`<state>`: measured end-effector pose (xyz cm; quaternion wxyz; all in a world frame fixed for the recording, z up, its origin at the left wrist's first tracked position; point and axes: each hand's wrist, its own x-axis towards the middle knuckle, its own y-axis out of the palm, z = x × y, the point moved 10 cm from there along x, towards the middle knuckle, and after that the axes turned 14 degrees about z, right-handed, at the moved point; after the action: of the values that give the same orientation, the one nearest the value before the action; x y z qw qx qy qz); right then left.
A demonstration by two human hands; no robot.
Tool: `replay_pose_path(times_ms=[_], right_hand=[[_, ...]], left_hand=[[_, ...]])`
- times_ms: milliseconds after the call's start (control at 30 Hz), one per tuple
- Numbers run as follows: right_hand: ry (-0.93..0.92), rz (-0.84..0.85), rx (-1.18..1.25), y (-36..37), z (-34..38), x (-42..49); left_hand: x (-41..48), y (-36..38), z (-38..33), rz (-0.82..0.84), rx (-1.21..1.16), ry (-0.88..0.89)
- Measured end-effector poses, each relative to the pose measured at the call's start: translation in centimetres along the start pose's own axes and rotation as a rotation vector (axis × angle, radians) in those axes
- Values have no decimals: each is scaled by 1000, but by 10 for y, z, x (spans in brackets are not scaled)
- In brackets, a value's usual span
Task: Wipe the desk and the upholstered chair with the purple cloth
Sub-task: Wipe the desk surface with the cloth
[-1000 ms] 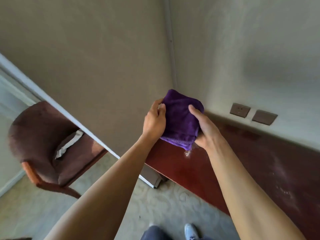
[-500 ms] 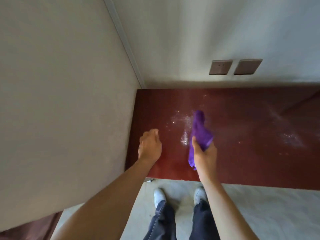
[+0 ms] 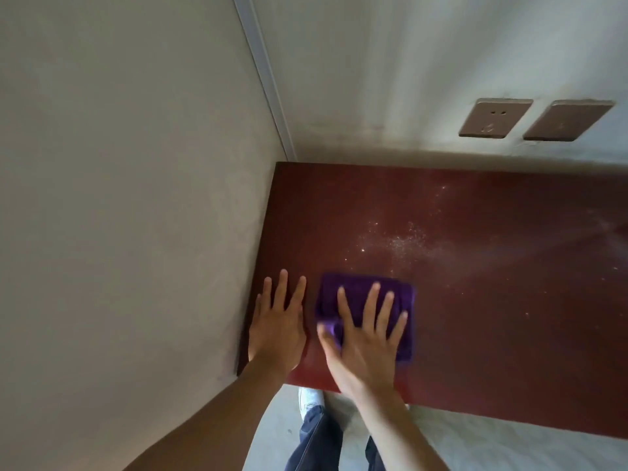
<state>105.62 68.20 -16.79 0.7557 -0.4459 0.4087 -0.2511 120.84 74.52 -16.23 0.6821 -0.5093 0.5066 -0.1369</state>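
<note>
- While both forearms reach in from the near edge, dark trouser legs [image 3: 317, 443] and a white shoe [image 3: 310, 399] show on the pale floor [image 3: 492, 450] below them.
- Right hand [image 3: 365, 341]: flat, fingers spread wide, palm pressing down on the purple cloth [image 3: 404, 321]. Not gripping, just pinning it.
- Purple cloth: folded into a rough rectangle, lying flat on the dark red surface [image 3: 492, 300], sticking out past the fingertips and to the right of the hand. Edges motion-blurred.
- Left hand [image 3: 277, 328]: just left of the cloth, open, flat on the surface near its left edge by the side wall [image 3: 119, 198]. Holds nothing.
- Beyond the right fingertips: scatter of white specks [image 3: 404, 241] on the surface.
- Farther: back wall with two brown outlet plates [image 3: 494, 117].
</note>
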Motion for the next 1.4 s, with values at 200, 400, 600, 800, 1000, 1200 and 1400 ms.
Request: replay_pose_path(times_ms=[200,400,600,800,1000,1200,1400], right_hand=[[60,19,17,-58,-3,131],[118,61,46,-96,-51,195],[131,64,52,-73,-53,125],[-182,18,-56,16,30,-32],[-327,45,-83,30,66,-33],[-382,-18,-34,-5,100,55],[-87,-9,-11,-84,17,196]], left_hand=[[4,-5,1,-40,-11,-24],[7,-6,2,-39,-41,-30],[4,-13,6,-2,-104,-28],[2,-37,1,22,-166,-59],[7,-68,17,-98,-370,-120],[17,-94,21,-325,-448,-34],[49,-97,-5,-287,-385,65]])
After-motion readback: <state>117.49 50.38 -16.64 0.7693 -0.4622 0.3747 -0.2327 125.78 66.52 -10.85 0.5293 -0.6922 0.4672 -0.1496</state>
